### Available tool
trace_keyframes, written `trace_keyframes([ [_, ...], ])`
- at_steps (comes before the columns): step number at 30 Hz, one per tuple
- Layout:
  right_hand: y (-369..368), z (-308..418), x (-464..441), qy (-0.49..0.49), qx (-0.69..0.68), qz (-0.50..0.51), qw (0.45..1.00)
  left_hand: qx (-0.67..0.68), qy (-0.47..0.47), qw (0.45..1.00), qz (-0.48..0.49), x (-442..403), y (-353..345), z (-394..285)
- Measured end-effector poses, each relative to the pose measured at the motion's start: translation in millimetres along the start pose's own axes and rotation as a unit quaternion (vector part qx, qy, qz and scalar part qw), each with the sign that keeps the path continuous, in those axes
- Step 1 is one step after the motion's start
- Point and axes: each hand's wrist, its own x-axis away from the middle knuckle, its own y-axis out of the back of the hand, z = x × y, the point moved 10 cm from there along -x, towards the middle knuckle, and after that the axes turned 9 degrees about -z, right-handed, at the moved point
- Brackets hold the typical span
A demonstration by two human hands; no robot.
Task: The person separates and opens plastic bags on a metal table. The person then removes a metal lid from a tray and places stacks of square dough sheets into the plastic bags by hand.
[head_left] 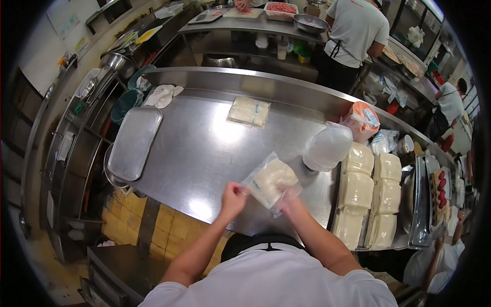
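Observation:
A clear plastic bag with a flat, pale, dough-like slab inside lies tilted on the steel table in front of me. My left hand is closed in a pinch beside the bag's left edge, at a bit of its film. My right hand is at the bag's near right end, with loose film over the fingers. It appears to grip the bag there, though the fingertips are partly hidden. Farther back lies another flat bagged pale slab. To the right stands a bulky stack of clear plastic bags.
Rows of wrapped pale packs fill a tray at right, near an orange-and-white package. At left are a metal tray and a white cloth. A raised steel ledge borders the far side. Co-workers stand beyond.

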Motion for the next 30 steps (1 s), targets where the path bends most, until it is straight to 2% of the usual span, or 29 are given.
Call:
trace_keyframes([
  [2, 1.5, -2.9, -3.8, 0.002, 0.0, -0.076, 0.997, -0.016, -0.071, 0.982, 0.174, 51.3, -15.7, -85.6],
  [4, -3.7, -5.1, 2.6, 0.001, 0.024, -0.134, 0.991, -0.133, -0.182, 0.955, 0.19, 84.1, -13.3, -153.0],
  [6, -14.1, -4.5, 14.6, 0.006, 0.062, -0.169, 0.984, -0.113, -0.172, 0.955, 0.212, 84.2, -29.8, -139.8],
  [8, 11.4, -9.6, 3.7, -0.008, 0.148, -0.194, 0.97, -0.071, -0.185, 0.955, 0.221, 87.3, -36.8, -135.6],
  [12, 10.0, -20.7, 7.1, -0.06, 0.187, -0.166, 0.966, -0.039, -0.179, 0.953, 0.242, 93.9, -30.5, -153.0],
  [14, 49.1, -25.6, -28.5, -0.024, 0.181, -0.117, 0.976, -0.061, -0.187, 0.942, 0.27, 99.7, -37.2, -149.4],
  [17, 45.2, -22.1, -33.7, 0.031, 0.172, -0.082, 0.981, -0.054, -0.229, 0.941, 0.242, 107.0, -44.1, -148.3],
  [20, 2.7, -25.2, -14.6, 0.075, 0.17, -0.066, 0.98, -0.091, -0.202, 0.93, 0.292, 105.8, -51.7, -131.2],
  [21, -3.2, -24.3, -10.9, 0.088, 0.17, -0.061, 0.98, -0.078, -0.211, 0.929, 0.292, 107.2, -51.7, -132.4],
  [23, 58.9, -34.2, -47.6, 0.003, 0.331, -0.079, 0.94, -0.054, -0.23, 0.926, 0.296, 113.0, -52.4, -135.7],
  [25, 54.4, -33.9, -43.2, -0.026, 0.395, -0.078, 0.915, -0.066, -0.236, 0.926, 0.286, 109.3, -53.2, -133.9],
  [26, 7.8, -27.0, -4.3, -0.017, 0.383, -0.072, 0.921, -0.072, -0.237, 0.927, 0.281, 107.4, -53.6, -133.2],
  [28, -25.3, -32.4, 15.5, -0.007, 0.26, 0.029, 0.965, -0.092, -0.275, 0.946, 0.145, 95.8, -23.6, -167.8],
  [30, -40.9, -37.4, 27.5, -0.016, 0.203, 0.068, 0.977, -0.114, -0.307, 0.943, 0.068, 87.5, -5.2, -201.9],
])
